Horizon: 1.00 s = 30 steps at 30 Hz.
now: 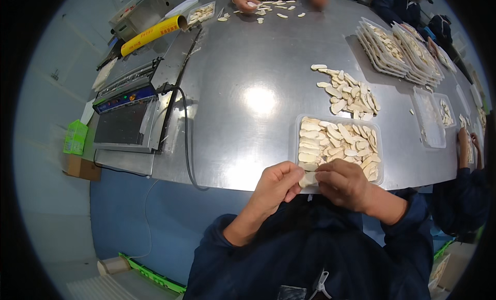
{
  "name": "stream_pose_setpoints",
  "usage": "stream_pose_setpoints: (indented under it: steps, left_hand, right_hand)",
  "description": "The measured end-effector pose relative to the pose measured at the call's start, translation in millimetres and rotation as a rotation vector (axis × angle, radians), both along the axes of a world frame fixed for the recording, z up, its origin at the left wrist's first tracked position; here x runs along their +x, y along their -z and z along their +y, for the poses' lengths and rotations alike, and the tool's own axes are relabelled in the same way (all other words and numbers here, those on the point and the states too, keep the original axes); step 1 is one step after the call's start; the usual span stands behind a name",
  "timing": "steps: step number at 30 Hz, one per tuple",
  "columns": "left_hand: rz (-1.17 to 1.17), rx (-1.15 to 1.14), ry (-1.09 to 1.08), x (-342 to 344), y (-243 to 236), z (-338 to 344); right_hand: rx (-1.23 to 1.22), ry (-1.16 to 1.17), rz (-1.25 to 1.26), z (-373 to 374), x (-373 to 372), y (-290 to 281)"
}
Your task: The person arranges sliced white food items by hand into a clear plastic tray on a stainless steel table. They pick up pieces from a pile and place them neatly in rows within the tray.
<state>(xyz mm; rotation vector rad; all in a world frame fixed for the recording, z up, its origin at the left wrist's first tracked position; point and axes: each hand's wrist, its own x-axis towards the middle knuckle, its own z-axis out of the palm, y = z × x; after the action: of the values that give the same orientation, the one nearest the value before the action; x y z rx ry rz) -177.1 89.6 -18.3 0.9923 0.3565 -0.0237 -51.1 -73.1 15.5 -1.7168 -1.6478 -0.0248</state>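
Note:
My left hand (pixel 280 182) pinches one end of a pale, cream-coloured slice (pixel 308 180), which looks like cut mushroom. At the slice's other end, the fingers of my right hand (pixel 345 183) are closed on it. Both hands are over the near edge of a clear plastic tray (pixel 381 145). Inside the tray, slices (pixel 310 143) lie in a neat column along the left side, while others are spread loosely over the middle and right. My right hand hides part of the tray's near side. Just beyond it is a loose pile of similar slices (pixel 351 93).
Stacked filled trays (pixel 382 47) stand at the far right of the metal table (pixel 248 57). An empty clear tray (pixel 430 116) lies at right. Left are a sealing machine (pixel 126 116), a yellow roll (pixel 152 35) and a black cable (pixel 186 140). Co-workers' hands (pixel 247 3) work across the table.

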Motion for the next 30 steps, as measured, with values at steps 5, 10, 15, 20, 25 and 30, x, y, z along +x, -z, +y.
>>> stream_pose_setpoints:
  steps: [5, 10, 15, 20, 25, 30]
  left_hand:
    - [0.102, 0.188, 0.065, -13, 5, -10]
    - [0.12, 0.277, 0.055, -11, 2, -14]
    - [0.101, 0.412, -0.119, -6, 13, -8]
    - [0.106, 0.471, -0.202, -4, 20, -3]
    - [0.032, 0.531, -0.25, -5, 43, 3]
    - [0.024, 0.575, -0.225, 11, 37, 3]
  right_hand:
    - [-0.18, 0.1, 0.207, -13, -22, -2]
    - [-0.21, 0.1, 0.19, -15, -23, 4]
    - [-0.21, 0.202, -0.038, -7, -14, 16]
    - [-0.214, 0.271, -0.021, -2, -11, 22]
    - [0.033, 0.484, 0.056, -31, -2, 17]
    - [0.159, 1.066, 0.225, -99, 21, 32]
